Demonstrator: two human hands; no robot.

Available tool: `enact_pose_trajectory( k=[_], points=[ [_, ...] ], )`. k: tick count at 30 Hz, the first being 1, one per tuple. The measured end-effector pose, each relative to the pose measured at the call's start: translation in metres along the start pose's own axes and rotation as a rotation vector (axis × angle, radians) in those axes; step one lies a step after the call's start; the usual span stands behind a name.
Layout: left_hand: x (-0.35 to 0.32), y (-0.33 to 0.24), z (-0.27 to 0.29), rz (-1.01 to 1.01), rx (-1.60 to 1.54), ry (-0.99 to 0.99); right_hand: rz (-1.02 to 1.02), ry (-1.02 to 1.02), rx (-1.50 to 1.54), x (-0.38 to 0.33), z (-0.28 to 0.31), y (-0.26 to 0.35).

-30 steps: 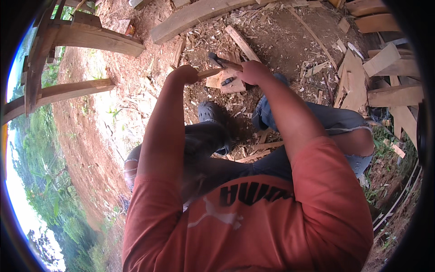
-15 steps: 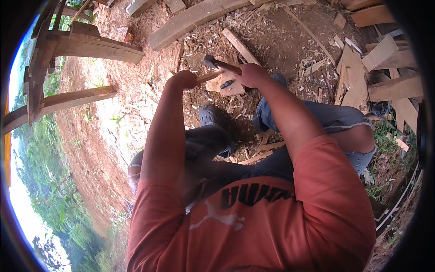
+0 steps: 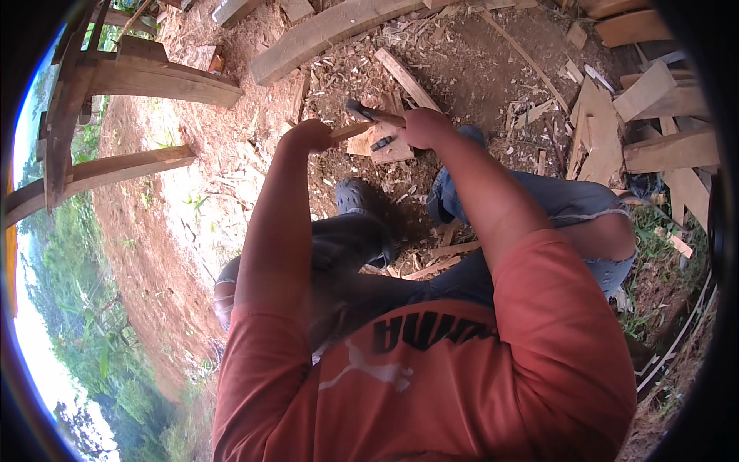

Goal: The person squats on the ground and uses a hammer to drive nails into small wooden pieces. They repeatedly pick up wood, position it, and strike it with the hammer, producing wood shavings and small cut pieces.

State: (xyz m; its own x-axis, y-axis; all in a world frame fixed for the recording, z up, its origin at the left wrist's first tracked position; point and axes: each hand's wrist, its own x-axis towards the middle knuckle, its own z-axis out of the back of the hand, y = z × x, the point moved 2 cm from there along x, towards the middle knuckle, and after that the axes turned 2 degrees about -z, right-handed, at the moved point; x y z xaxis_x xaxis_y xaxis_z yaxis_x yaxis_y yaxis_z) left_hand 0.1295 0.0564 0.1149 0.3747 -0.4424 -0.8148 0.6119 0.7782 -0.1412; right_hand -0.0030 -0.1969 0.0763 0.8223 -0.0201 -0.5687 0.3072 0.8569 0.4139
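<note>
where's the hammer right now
In the head view, upper centre: the hammer is gripped by the right hand, with the left hand at the handle's other end, above a wood offcut.

hammer [image 3: 369, 117]: wooden handle, dark metal head, lying near level, gripped at both handle ends above the ground | wood block [image 3: 382, 145]: small pale flat piece on chip-strewn dirt, just under the hammer

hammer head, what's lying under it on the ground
Below the hammer, gripped by the left hand and right hand, lies a short flat wood piece on chip-strewn dirt. The right hand hides its right edge.
</note>
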Motion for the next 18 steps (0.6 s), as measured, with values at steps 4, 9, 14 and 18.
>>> enact_pose_trajectory(
  k=[4,9,14,18],
  points=[
    [0.009,0.007,-0.007,0.007,0.042,0.021,0.005,-0.019,0.029,-0.004,-0.003,0.001],
    [0.007,0.006,-0.008,0.012,0.030,0.002,-0.018,0.003,-0.028,0.001,-0.001,0.000],
    [0.004,0.004,-0.007,0.017,-0.001,0.023,0.008,-0.014,-0.054,0.004,-0.008,-0.001],
    [0.007,0.006,-0.003,-0.036,0.044,-0.001,0.019,-0.021,-0.019,0.000,-0.005,0.005]
  ],
)
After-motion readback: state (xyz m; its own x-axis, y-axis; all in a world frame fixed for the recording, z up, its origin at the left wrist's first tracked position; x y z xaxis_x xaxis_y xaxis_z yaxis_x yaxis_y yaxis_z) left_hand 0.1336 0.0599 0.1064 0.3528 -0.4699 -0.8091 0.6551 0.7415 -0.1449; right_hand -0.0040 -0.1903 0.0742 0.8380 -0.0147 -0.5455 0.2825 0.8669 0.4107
